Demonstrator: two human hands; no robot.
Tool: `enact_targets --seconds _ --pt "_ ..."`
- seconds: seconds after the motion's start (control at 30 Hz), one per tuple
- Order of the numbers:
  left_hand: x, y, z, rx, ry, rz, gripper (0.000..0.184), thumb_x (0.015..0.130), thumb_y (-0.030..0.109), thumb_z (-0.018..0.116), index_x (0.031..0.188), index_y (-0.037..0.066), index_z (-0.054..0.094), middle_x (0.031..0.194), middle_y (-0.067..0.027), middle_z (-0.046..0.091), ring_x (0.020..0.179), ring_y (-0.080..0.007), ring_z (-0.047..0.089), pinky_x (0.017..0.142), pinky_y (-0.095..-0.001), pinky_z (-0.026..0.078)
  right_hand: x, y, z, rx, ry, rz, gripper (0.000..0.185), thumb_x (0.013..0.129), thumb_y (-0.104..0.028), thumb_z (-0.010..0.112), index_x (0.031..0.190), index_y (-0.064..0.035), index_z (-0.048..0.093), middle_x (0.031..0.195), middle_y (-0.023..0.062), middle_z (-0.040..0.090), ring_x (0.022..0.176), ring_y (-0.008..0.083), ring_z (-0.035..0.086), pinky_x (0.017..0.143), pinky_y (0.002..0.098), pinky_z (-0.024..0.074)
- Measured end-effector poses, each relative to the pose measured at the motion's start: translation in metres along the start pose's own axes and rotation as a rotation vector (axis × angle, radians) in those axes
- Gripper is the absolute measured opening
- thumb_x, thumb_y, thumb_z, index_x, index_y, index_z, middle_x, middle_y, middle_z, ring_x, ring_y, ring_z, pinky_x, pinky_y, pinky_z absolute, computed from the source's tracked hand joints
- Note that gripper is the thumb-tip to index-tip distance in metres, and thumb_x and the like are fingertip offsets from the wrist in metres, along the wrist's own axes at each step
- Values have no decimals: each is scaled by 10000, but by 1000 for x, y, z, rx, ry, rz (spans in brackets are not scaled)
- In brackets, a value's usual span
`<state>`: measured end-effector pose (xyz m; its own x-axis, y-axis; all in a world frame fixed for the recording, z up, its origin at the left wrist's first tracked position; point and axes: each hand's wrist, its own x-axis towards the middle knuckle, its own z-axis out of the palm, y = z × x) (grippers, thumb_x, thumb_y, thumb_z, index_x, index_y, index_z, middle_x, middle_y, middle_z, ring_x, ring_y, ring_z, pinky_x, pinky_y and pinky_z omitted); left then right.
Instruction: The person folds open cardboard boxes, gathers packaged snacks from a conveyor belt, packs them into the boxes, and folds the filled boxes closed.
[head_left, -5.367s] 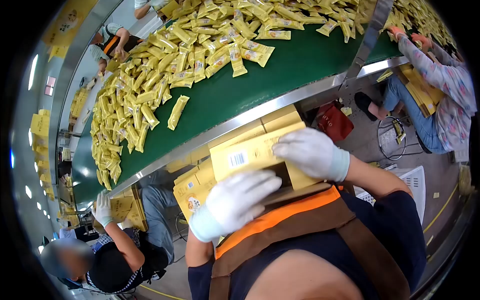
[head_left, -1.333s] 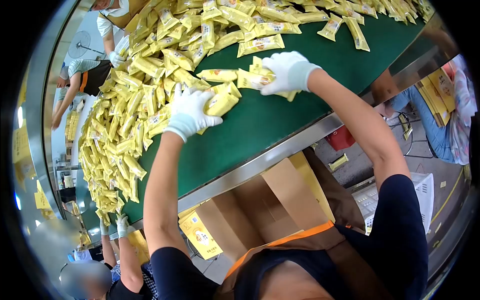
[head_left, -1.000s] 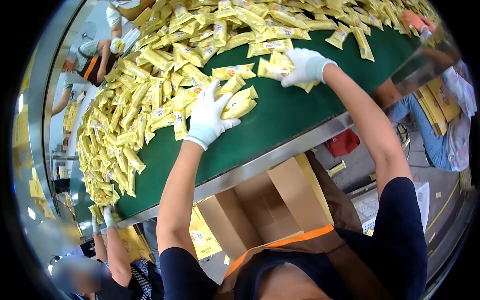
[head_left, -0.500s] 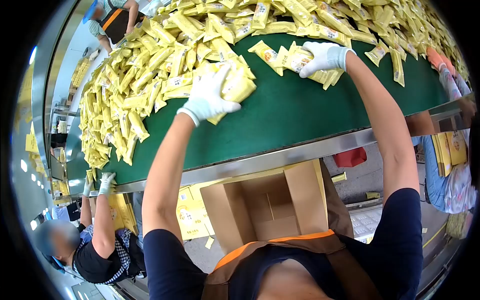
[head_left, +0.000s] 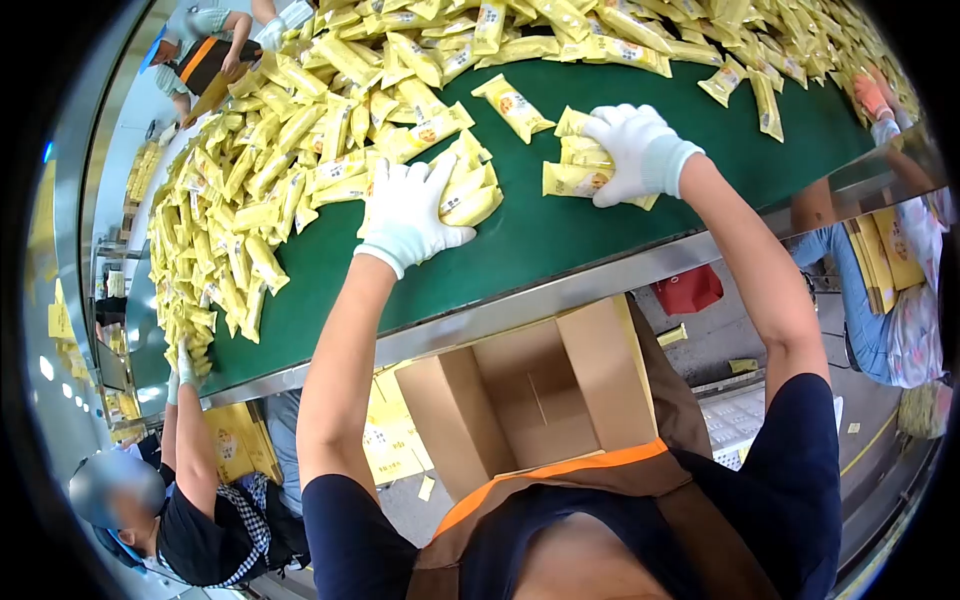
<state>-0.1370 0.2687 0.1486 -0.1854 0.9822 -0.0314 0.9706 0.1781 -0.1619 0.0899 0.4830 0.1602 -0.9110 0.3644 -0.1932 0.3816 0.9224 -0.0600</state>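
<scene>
Both my hands wear white gloves and work over a green surface (head_left: 570,240). My left hand (head_left: 412,212) curls over a small bunch of yellow wrapped snack packets (head_left: 474,188), its thumb out to the right; the palm hides part of them. To the right, my right hand (head_left: 640,155) grips a short stack of similar packets (head_left: 576,180), lined up side by side and resting on the surface. One loose packet (head_left: 512,107) lies between and beyond the hands. Below the metal edge, an open cardboard box (head_left: 535,390) stands in front of my body.
A large heap of yellow packets (head_left: 330,120) spreads along the far side and left. A metal rail (head_left: 520,290) borders the surface. Co-workers stand at lower left (head_left: 190,500), upper left (head_left: 205,60) and right. A red object (head_left: 688,289) lies below the rail.
Both hands have drawn slightly nearer my body with their packets. The packets under my right hand now sit more evenly in a row. The view has shifted a little.
</scene>
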Motion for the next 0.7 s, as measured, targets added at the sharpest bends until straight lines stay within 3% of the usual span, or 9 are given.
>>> enact_targets --seconds 0.07,0.2,0.23,0.33,0.37,0.47,0.6,0.7 --pt "11 4 -11 47 -93 -21 1007 610 629 735 1439 131 454 1188 -133 579 1163 -321 498 1112 -541 236 0 -1 -1 -15 22 -27 801 597 -530 758 1240 -95 563 1148 135 563 1095 306 547 942 391 410" --pt "16 3 -3 -298 -87 -147 1005 605 635 747 1440 155 460 1299 -153 518 1214 -340 472 1102 -488 326 -10 -10 13 42 139 -75 752 604 -515 748 1196 -84 581 1112 141 568 1080 309 553 923 390 427" --pt "15 1 6 -297 -20 -121 1001 599 622 760 1446 182 461 1373 -174 466 1267 -352 439 1075 -453 375 -13 -10 12 70 163 -68 749 603 -506 753 1195 -83 577 1113 140 565 1081 309 550 920 393 431" --pt "13 5 8 -136 26 -119 1004 630 615 760 1478 200 418 1425 -200 433 1326 -386 421 1086 -453 378 -24 -11 11 26 374 -51 759 599 -492 762 1198 -81 543 1116 134 552 1078 309 543 907 398 444" --pt "18 4 2 -187 -208 -144 1088 602 642 761 1513 216 346 1442 -214 416 1330 -396 424 1088 -463 370 -22 -10 16 30 297 -23 766 609 -497 756 1226 -97 538 1136 139 549 1091 312 541 914 400 445" --pt "20 14 -21 -111 -401 -176 1152 579 650 762 1537 233 278 1426 -219 424 1288 -402 462 1072 -488 377 -29 -10 30 -6 238 6 839 603 -482 771 1321 -136 507 1209 157 524 1121 325 536 932 400 451" --pt "-9 28 -5 -194 -181 -47 1108 565 623 759 1518 279 310 1276 -225 496 1147 -389 539 969 -428 456 -51 -29 18 -81 47 89 937 615 -463 771 1443 -181 433 1298 186 488 1145 348 533 950 407 459" --pt "-42 30 -6 -327 -130 -89 1107 562 553 772 1516 237 308 1251 -239 506 1149 -398 536 972 -426 464 -54 -18 22 91 69 56 979 655 -510 740 1497 -195 353 1231 184 549 1094 350 571 955 378 465"
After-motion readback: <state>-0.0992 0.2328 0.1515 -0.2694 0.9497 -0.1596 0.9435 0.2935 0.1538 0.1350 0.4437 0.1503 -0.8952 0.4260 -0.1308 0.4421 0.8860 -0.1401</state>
